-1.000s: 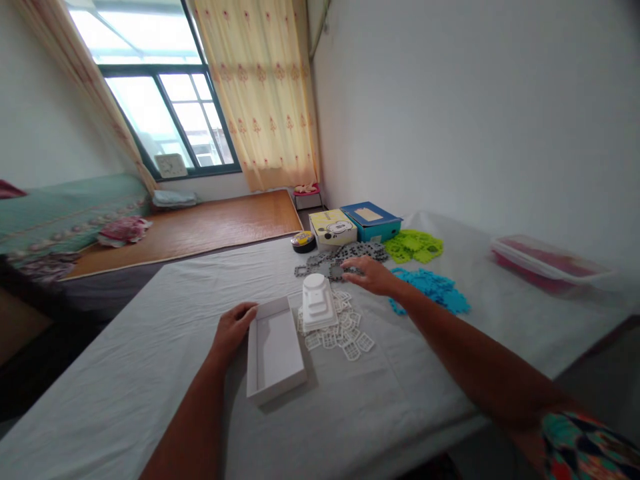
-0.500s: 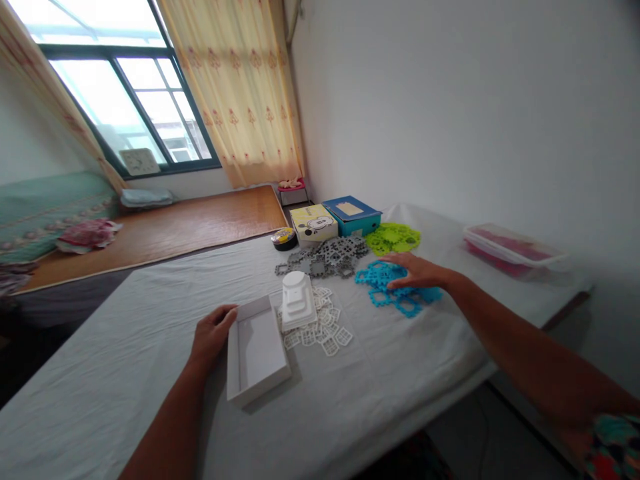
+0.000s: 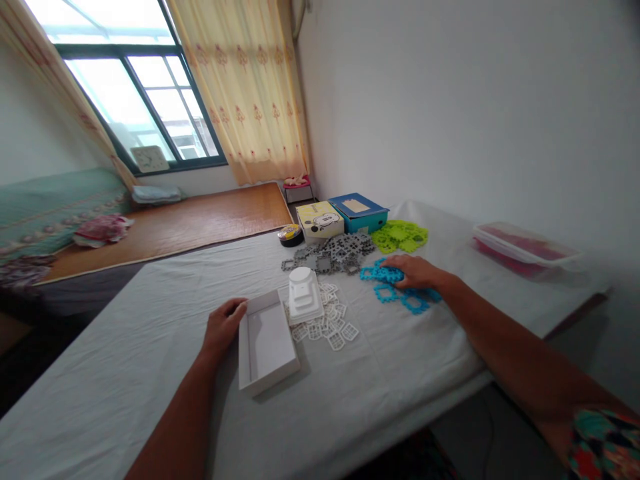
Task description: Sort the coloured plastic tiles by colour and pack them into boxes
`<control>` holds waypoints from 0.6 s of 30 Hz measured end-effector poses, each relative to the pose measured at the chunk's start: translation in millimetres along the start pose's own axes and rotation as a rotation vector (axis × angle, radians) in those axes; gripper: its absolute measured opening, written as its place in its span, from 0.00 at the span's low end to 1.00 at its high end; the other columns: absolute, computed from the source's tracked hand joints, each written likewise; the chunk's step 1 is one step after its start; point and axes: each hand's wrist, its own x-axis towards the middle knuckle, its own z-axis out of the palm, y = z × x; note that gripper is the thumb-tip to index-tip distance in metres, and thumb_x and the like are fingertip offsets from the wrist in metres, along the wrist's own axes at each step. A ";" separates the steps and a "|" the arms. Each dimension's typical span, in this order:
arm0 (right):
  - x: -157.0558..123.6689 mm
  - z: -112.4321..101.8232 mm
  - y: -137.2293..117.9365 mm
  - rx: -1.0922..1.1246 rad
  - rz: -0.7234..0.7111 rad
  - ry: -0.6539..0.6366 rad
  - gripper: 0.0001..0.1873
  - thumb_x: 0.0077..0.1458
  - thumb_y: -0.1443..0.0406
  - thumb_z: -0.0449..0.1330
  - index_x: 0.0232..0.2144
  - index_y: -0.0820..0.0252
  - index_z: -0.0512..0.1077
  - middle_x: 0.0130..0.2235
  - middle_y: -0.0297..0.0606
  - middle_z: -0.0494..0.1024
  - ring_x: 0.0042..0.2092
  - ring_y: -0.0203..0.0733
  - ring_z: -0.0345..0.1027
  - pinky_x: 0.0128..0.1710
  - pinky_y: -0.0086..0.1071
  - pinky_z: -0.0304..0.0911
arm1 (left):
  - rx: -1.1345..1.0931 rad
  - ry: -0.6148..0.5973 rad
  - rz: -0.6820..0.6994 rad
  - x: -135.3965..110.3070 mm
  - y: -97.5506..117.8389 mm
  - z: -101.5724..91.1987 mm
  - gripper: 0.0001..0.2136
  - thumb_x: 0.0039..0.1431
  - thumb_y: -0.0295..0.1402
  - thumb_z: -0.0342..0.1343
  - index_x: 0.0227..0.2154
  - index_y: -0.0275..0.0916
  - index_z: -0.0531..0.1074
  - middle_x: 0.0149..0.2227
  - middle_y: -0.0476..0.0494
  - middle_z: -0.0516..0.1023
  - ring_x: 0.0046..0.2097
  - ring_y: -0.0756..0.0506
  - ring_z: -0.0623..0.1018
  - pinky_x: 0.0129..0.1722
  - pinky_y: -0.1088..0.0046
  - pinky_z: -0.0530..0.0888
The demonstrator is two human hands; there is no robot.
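Note:
My left hand (image 3: 223, 327) grips the left edge of a shallow white box (image 3: 273, 383), thumb on the rim and fingers down its outer side. The box lies open side up on the cloth with nothing in it. Over on the right, my right hand (image 3: 413, 271) is on the pile of blue toothed plastic pieces (image 3: 387, 274), its fingers curled round some of them; the palm hides part of the pile. Beside the box stand stacked white plastic parts (image 3: 303, 293) with a round top. White lattice pieces (image 3: 335, 325) spread around them.
Grey toothed pieces (image 3: 345, 252) lie behind the white ones, green pieces (image 3: 400, 237) near the wall. A yellow box (image 3: 320, 223), a blue box (image 3: 360, 212) and a round tin (image 3: 291, 235) stand at the back. A clear tub (image 3: 525, 250) with pink contents is at right.
My right hand has come down onto the blue pieces and its fingers have closed in on them. My left hand stays on the white box. The whole view has shifted slightly.

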 end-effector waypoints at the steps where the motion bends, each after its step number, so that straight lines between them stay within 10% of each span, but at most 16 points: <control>1: 0.0 -0.8 -1.3 -0.003 0.002 -0.012 0.35 0.44 0.63 0.63 0.58 0.52 0.66 0.60 0.42 0.67 0.58 0.53 0.61 0.55 0.41 0.58 | 0.002 -0.001 0.007 0.1 0.4 0.0 0.16 0.48 0.47 0.56 0.31 0.39 0.78 0.33 0.45 0.81 0.39 0.41 0.77 0.42 0.67 0.71; 18: 10.5 -0.7 8.9 -0.086 -0.110 -0.040 0.38 0.43 0.66 0.60 0.60 0.57 0.64 0.58 0.46 0.69 0.55 0.52 0.65 0.52 0.38 0.60 | 0.023 0.011 0.026 -3.4 9.4 -0.4 0.17 0.47 0.46 0.54 0.31 0.39 0.77 0.35 0.44 0.81 0.41 0.40 0.77 0.44 0.67 0.71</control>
